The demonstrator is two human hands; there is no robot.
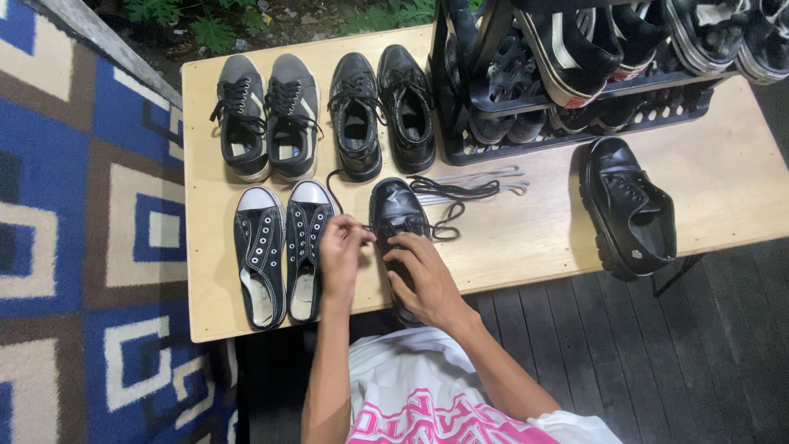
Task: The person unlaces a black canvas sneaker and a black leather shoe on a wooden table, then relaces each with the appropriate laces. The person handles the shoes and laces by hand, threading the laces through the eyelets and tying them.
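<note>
On the near edge of the wooden table (526,238), both hands work a black shoe (396,215).
Its long axis runs near to far, toe far. Left hand (341,251) pinches a black lace (448,205); right hand (423,275) fingers press together on the tongue.

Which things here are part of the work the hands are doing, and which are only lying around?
In hand: left hand, right hand, black leather shoe, its black lace.

Lying about: canvas sneakers, grey sneakers, black dress shoes, black boot, shoe rack, spare laces.
</note>
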